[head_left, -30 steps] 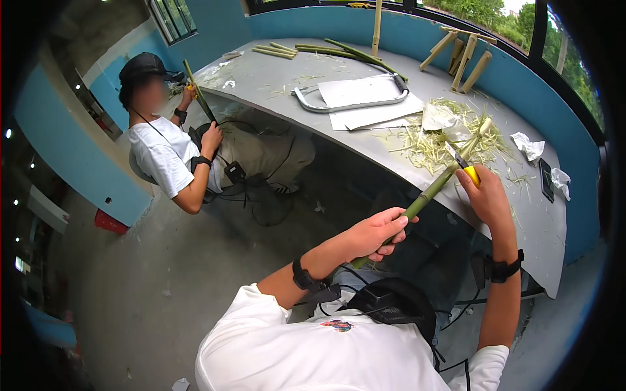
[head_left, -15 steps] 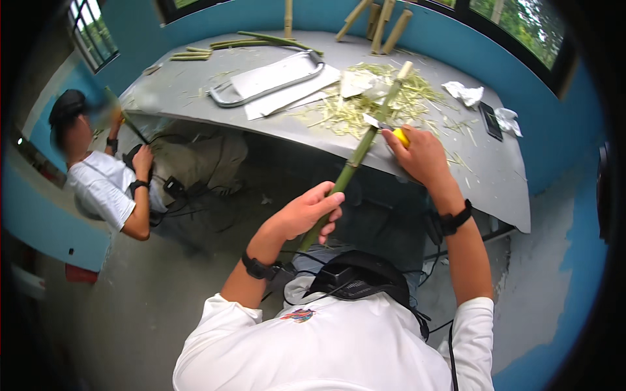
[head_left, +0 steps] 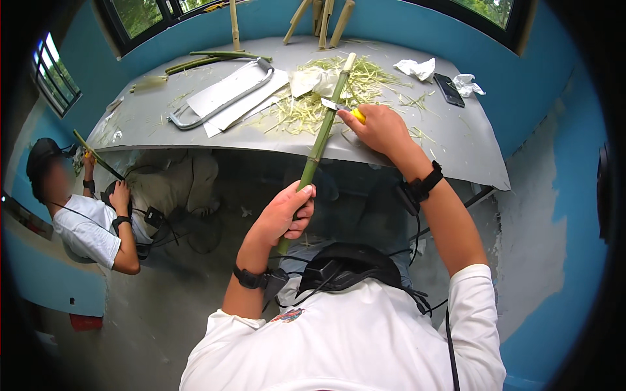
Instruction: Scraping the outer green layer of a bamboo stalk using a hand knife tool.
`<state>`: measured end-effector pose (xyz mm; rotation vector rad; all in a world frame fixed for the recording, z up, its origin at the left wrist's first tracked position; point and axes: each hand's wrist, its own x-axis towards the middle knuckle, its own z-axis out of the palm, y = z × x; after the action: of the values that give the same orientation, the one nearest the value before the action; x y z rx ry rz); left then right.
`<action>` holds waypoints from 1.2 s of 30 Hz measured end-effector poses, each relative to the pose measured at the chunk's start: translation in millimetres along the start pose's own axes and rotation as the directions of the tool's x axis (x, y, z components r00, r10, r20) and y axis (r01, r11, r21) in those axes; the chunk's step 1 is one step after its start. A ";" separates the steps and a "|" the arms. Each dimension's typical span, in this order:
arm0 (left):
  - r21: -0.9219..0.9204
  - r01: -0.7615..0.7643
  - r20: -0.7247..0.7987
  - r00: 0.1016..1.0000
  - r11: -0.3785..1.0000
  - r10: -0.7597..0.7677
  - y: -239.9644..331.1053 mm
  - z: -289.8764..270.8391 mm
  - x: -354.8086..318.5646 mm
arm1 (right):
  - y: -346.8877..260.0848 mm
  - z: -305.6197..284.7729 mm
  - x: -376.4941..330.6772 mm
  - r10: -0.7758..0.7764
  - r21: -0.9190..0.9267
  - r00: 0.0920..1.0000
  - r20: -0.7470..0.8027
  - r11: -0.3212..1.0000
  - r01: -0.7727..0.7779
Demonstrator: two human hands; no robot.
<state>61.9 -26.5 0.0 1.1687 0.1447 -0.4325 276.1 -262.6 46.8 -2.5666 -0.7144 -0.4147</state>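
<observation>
Left hand [head_left: 283, 218] is wrapped tight round the stalk [head_left: 317, 146], angling it up so the right hand [head_left: 380, 127], fist closed on the knife [head_left: 344, 109], can shave it over the table [head_left: 456, 146].

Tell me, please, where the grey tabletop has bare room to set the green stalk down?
The grey tabletop is bare along its right front edge, below the black phone, and at its left end beyond the metal bar frame. The middle is crowded with pale green shavings.
</observation>
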 end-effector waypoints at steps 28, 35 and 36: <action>0.100 -0.063 -0.140 0.987 0.993 0.077 4.6 -9.2 15.5 | -21.1 -4.9 -19.1 -0.130 -0.008 0.985 0.115 0.991 0.132; 0.138 -0.078 -0.077 0.993 0.987 0.089 9.0 -13.3 10.9 | -22.8 2.7 -19.9 -0.104 -0.013 0.992 0.073 0.994 0.105; 0.137 -0.074 -0.054 0.995 0.988 0.082 9.1 -14.7 11.5 | -22.4 4.2 -20.8 -0.104 -0.013 0.993 0.056 0.994 0.105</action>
<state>77.7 -13.0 -1.8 1.3167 0.1222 -0.3430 247.5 -251.9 42.5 -2.5724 -0.8717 -0.3849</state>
